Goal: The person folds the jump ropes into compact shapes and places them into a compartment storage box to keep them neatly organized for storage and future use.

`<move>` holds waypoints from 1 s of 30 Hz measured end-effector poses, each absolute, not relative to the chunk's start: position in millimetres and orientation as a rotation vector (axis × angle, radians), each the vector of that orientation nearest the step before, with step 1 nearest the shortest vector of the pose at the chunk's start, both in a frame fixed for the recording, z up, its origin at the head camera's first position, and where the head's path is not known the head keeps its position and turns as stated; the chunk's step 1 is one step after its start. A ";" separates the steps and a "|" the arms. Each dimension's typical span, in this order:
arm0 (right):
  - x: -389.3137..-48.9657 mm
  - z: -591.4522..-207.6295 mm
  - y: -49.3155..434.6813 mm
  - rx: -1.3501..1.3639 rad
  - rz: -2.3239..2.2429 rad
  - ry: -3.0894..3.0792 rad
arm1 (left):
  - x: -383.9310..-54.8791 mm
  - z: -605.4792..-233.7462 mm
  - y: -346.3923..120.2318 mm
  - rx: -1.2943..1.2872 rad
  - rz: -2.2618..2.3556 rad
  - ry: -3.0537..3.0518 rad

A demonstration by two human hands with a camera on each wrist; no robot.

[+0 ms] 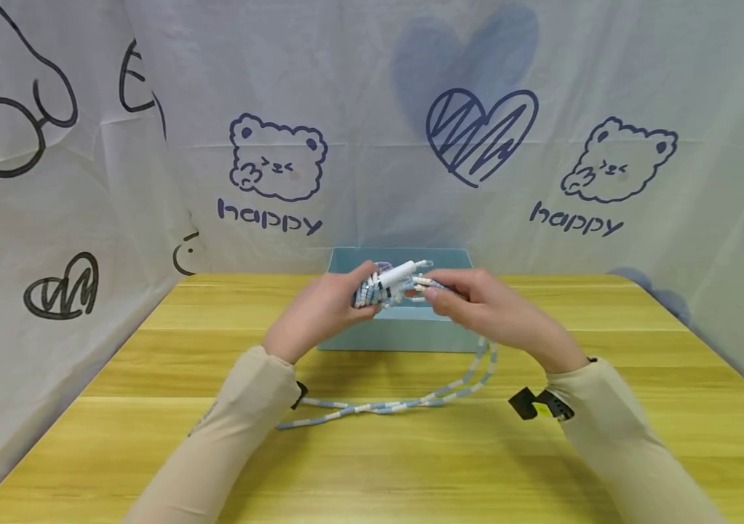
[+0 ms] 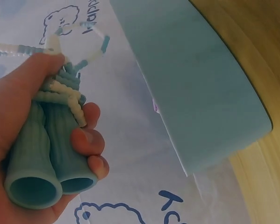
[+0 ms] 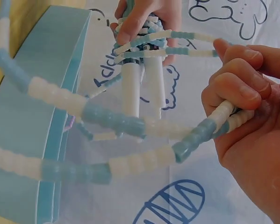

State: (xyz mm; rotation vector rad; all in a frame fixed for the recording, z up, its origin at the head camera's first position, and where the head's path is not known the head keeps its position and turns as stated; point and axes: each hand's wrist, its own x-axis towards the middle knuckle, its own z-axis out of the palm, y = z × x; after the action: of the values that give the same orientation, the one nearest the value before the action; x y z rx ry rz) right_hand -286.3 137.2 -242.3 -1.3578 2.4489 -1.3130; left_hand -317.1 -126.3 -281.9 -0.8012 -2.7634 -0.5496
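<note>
A beaded jump rope (image 1: 405, 405) with light blue and white segments spans both hands over the table. My left hand (image 1: 326, 306) grips its two handles (image 2: 34, 154) side by side. Their hollow teal ends show in the left wrist view, their slim white ends (image 3: 130, 88) in the right wrist view. Several turns of rope wrap around the handles beside the left thumb. In my right hand (image 1: 493, 302), curled fingers hold two strands, drawn out from the handles. From there the doubled rope hangs down and trails across the tabletop toward the left sleeve.
A light blue open box (image 1: 405, 336) stands behind the hands, with a small purple item (image 3: 68, 123) at its rim. The wooden table (image 1: 372, 473) reaches back to a white cloth (image 1: 372, 109) printed with bears and hearts.
</note>
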 end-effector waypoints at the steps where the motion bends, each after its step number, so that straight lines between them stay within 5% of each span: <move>1: -286.6 -242.6 136.9 -1.362 -1.320 2.442 | -317.1 -282.3 -125.6 -0.811 -0.535 -2.760; 30: -304.0 -252.3 150.9 -1.239 -1.210 2.806 | -303.3 -273.9 -118.0 -1.302 -0.695 -2.988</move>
State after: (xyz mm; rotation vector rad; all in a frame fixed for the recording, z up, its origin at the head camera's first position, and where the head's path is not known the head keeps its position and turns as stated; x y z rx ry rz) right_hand -304.0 150.9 -252.3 -1.2390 2.8060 -1.2100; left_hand -303.3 -118.0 -273.9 -1.3020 -2.9883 -0.6950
